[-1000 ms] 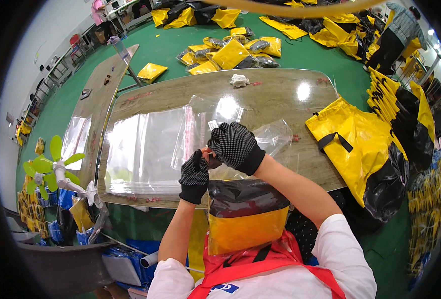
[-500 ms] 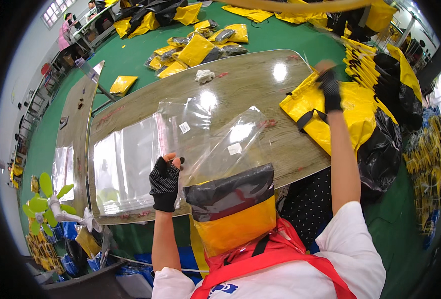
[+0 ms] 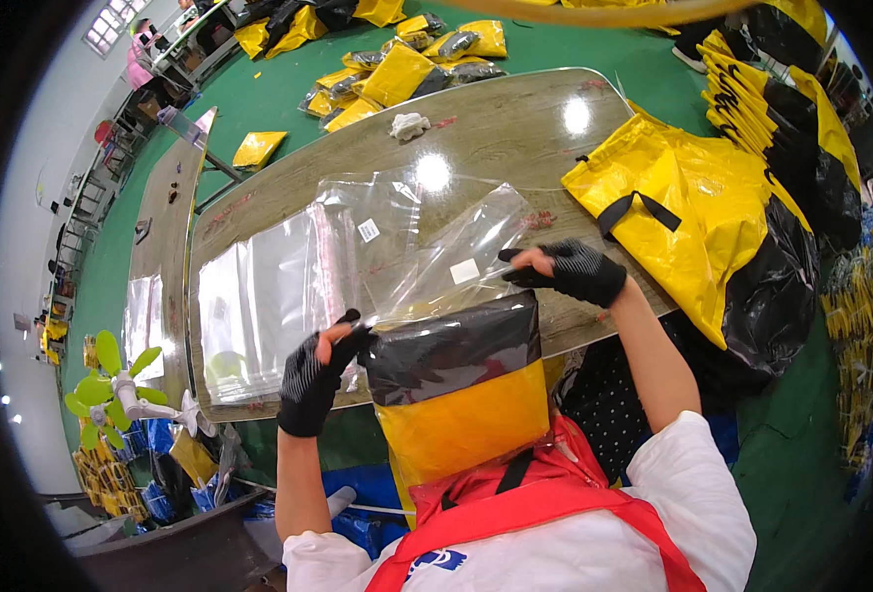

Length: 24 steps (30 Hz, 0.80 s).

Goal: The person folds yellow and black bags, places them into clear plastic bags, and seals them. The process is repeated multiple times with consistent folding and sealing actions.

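A folded black-and-yellow bag in clear plastic (image 3: pixel 461 395) rests at the table's near edge against my front. My left hand (image 3: pixel 320 377), in a black dotted glove with some bare fingertips, is open by its upper left corner, fingers stretched toward it. Above its upper right corner my right hand (image 3: pixel 573 273), gloved alike, is open with fingers pointing left. Whether either hand touches the plastic I cannot tell. Just beyond lies a clear plastic bag with a white label (image 3: pixel 466 237). A larger yellow-and-black bag with a black strap (image 3: pixel 693 207) is spread on the table's right side.
A stack of clear plastic sleeves (image 3: pixel 259 306) covers the left of the wood-look table (image 3: pixel 515 128). A crumpled white wad (image 3: pixel 409 126) sits toward the back. Several packed yellow bags (image 3: pixel 397 74) lie on the green floor beyond. A green-bladed fan (image 3: pixel 111 390) stands at the left.
My right hand has left the yellow-and-black bag and come back left to the wrapped package. My left hand has shifted slightly down and left, and its fingers have spread.
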Tool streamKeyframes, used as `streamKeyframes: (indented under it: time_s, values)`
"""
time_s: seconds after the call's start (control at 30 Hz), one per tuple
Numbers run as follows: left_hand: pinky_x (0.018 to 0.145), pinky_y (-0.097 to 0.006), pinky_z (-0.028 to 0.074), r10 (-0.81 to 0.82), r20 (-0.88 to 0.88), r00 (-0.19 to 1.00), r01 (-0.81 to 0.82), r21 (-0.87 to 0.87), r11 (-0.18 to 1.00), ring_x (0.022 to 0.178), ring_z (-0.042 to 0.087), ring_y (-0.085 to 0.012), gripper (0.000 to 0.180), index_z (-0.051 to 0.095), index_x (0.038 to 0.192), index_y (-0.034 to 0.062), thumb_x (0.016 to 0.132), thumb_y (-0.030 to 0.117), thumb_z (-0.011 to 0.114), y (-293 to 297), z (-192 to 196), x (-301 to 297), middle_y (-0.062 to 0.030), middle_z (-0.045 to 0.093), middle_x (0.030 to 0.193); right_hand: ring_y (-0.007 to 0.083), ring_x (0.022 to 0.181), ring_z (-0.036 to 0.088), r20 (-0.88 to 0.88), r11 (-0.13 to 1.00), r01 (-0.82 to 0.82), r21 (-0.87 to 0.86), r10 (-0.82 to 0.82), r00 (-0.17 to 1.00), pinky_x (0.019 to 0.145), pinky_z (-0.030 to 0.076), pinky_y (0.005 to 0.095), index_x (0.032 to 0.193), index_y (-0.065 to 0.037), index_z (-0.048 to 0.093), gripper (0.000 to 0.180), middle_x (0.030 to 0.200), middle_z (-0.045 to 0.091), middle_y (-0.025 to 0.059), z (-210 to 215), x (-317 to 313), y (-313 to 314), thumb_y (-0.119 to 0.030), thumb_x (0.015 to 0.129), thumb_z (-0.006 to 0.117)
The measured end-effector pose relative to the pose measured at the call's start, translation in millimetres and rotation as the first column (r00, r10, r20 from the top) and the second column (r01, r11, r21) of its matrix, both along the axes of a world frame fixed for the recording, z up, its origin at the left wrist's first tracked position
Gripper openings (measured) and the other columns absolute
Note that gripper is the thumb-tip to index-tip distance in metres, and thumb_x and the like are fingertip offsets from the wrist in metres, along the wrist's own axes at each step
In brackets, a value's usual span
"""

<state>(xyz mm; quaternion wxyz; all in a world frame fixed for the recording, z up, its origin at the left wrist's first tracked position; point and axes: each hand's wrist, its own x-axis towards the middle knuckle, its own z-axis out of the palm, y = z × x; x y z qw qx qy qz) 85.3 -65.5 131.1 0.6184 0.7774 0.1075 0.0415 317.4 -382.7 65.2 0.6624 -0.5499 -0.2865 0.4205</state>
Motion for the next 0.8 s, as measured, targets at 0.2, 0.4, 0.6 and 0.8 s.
streamKeyframes:
  time_s: [0.2, 0.4, 0.6, 0.8]
  values:
    - [0.102, -0.047, 0.033, -0.346, -0.189, 0.919, 0.318, 0.875, 0.366, 0.119, 0.046, -0.0375, 0.036, 0.069, 0.102, 0.0172, 0.07, 0.003, 0.063, -9, 11, -47, -0.0162, 0.051, 0.128, 0.0288, 0.083, 0.061, 0.904, 0.924, 0.326, -0.202, 0.048, 0.426, 0.078, 0.048, 0.0373, 0.11, -0.019, 0.064, 0.027, 0.107, 0.061, 0.013, 13, -82, -41, -0.02, 0.083, 0.061]
    - [0.102, -0.047, 0.033, -0.181, 0.092, 0.979, 0.022, 0.838, 0.545, 0.121, 0.044, -0.0343, 0.041, 0.061, 0.108, 0.0099, 0.069, 0.0, 0.054, -49, 41, 2, -0.0127, 0.055, 0.122, 0.0315, 0.089, 0.059, 0.895, 0.961, 0.201, -0.193, 0.089, 0.437, 0.078, 0.045, 0.0439, 0.106, -0.012, 0.063, 0.029, 0.1, 0.063, 0.0122, 67, -86, -28, -0.019, 0.078, 0.063]
    - [0.107, -0.051, 0.02, -0.127, 0.121, 0.985, -0.053, 0.898, 0.437, 0.129, 0.026, -0.0441, 0.06, 0.04, 0.13, 0.0, 0.079, 0.026, 0.061, -84, -61, -8, -0.0261, 0.032, 0.138, 0.0314, 0.121, 0.042, 0.983, 0.957, 0.263, -0.119, 0.075, 0.17, 0.104, 0.027, 0.0478, 0.128, -0.013, 0.046, 0.057, 0.129, 0.045, 0.0148, -20, -128, -23, -0.042, 0.079, 0.057]
    - [0.085, -0.031, 0.045, 0.012, -0.371, 0.928, 0.031, 0.107, 0.994, 0.099, 0.056, -0.0204, 0.064, 0.044, 0.123, -0.0022, 0.073, 0.022, 0.075, -83, -106, -69, -0.0142, 0.059, 0.11, 0.0291, 0.11, 0.049, 0.966, 0.429, 0.866, -0.257, 0.079, 0.248, 0.097, 0.033, 0.0473, 0.117, -0.009, 0.053, 0.049, 0.121, 0.052, 0.0125, 7, -28, -96, -0.037, 0.077, 0.06]
